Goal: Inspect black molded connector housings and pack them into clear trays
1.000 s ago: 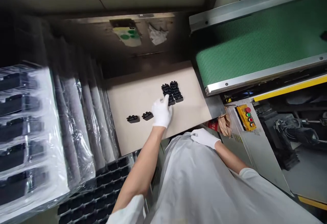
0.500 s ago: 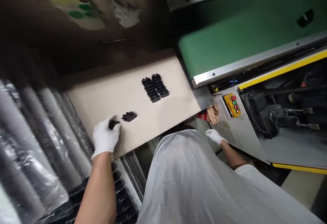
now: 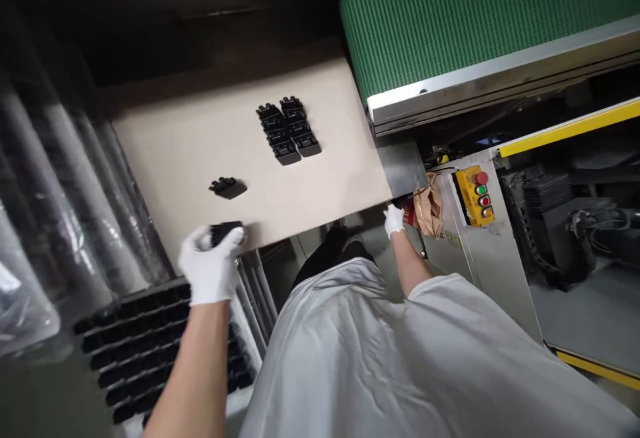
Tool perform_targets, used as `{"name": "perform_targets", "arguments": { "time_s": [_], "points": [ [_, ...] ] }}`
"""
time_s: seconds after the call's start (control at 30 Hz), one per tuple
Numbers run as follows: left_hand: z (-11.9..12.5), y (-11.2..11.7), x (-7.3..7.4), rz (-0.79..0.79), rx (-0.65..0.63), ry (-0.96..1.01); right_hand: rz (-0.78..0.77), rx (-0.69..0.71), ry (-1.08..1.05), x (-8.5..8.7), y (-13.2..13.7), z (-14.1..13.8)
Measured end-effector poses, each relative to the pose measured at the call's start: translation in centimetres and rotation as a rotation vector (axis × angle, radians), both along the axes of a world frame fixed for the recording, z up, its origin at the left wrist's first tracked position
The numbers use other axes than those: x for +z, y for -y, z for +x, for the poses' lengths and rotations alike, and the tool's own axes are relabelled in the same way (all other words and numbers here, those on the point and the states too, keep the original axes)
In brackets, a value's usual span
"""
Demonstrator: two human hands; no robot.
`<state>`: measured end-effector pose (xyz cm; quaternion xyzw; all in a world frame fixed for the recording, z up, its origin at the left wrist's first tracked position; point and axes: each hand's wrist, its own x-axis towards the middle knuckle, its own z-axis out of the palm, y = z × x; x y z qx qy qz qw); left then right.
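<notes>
My left hand (image 3: pixel 210 261), in a white glove, is closed around a black plastic part (image 3: pixel 226 231) near the front left of a pale tabletop (image 3: pixel 330 191). Just beyond it lies another black plastic part (image 3: pixel 229 187) with small prongs on one side. Further back, several matching black parts (image 3: pixel 287 131) sit packed together in two rows. At the tabletop's front edge, toward its right end, is my gloved right hand (image 3: pixel 395 221). Its fingers are loosely apart, with nothing visible in them.
A green conveyor belt (image 3: pixel 450 31) runs at the upper right. Below it is a yellow button box (image 3: pixel 474 196) on a cabinet, beside crumpled brown paper (image 3: pixel 429 211). Clear plastic-wrapped stacks (image 3: pixel 75 211) stand at left, above rows of black parts (image 3: pixel 145 345).
My view has shifted closer and to the right. My left hand has drawn the black part toward the tabletop's front edge. My right hand has come up near that edge.
</notes>
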<state>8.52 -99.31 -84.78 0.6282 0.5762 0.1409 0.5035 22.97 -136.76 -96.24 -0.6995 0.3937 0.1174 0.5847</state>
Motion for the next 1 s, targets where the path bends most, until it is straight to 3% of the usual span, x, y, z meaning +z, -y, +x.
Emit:
{"name": "perform_targets", "arguments": {
  "time_s": [0.07,0.13,0.2,0.23,0.3,0.37,0.47,0.57,0.63,0.7,0.77,0.87,1.0],
  "points": [
    [-0.1,4.6,1.6,-0.257,0.021,0.095,-0.042,-0.008,0.047,0.8,0.7,0.9],
    [0.4,9.2,2.1,-0.481,0.037,0.152,-0.055,0.041,0.115,2.9,3.0,1.5],
    [1.6,12.6,1.5,-0.630,0.010,0.187,-0.066,0.232,0.132,5.8,6.0,1.7],
    [2.4,13.6,0.9,-0.666,-0.028,0.189,-0.097,0.414,0.105,7.5,7.3,1.7],
    [4.1,14.4,-0.7,-0.630,-0.168,0.125,-0.183,0.834,0.045,10.6,8.8,1.5],
    [5.7,14.0,-2.3,-0.459,-0.389,-0.037,-0.280,1.247,-0.033,13.1,8.6,1.4],
    [7.2,12.9,-4.2,-0.206,-0.642,-0.249,-0.465,1.620,-0.161,14.7,6.5,2.1],
    [7.6,12.7,-5.2,-0.117,-0.740,-0.317,-0.652,1.795,-0.139,13.6,4.2,3.4],
    [7.6,12.9,-5.9,-0.082,-0.819,-0.349,-0.692,1.905,-0.049,11.8,3.5,4.4],
    [7.9,12.7,-6.9,-0.066,-0.872,-0.384,-0.678,1.905,0.020,9.4,3.3,5.7],
    [8.5,11.6,-8.1,-0.056,-0.874,-0.422,-0.614,1.821,0.013,6.8,3.6,7.2],
    [9.4,9.0,-8.9,-0.099,-0.827,-0.433,-0.384,1.734,-0.051,3.6,4.2,9.6],
    [9.8,7.3,-8.7,-0.409,-0.817,-0.318,-0.148,1.661,-0.082,1.6,4.7,12.5]
  ]
}}
